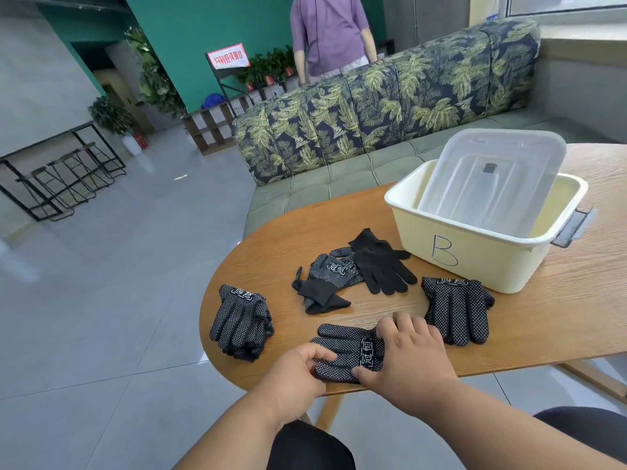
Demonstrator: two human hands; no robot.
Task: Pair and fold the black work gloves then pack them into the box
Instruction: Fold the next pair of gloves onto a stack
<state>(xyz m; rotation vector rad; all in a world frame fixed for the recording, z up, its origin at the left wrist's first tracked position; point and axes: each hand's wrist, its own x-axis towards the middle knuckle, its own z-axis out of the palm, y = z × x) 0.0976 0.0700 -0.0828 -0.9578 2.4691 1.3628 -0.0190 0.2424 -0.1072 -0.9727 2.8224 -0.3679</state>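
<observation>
Both hands rest on a dotted glove at the table's near edge: left hand pinches its fingers, right hand presses flat on its cuff, not closed. It looks soft, light and limp, so I would hold it at cuff and fingertips to fold; the box stands behind.

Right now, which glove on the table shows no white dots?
The plain black glove lying just left of the box marked B, overlapping a dotted glove. The other gloves, including the one under both hands, show white grip dots.
</observation>
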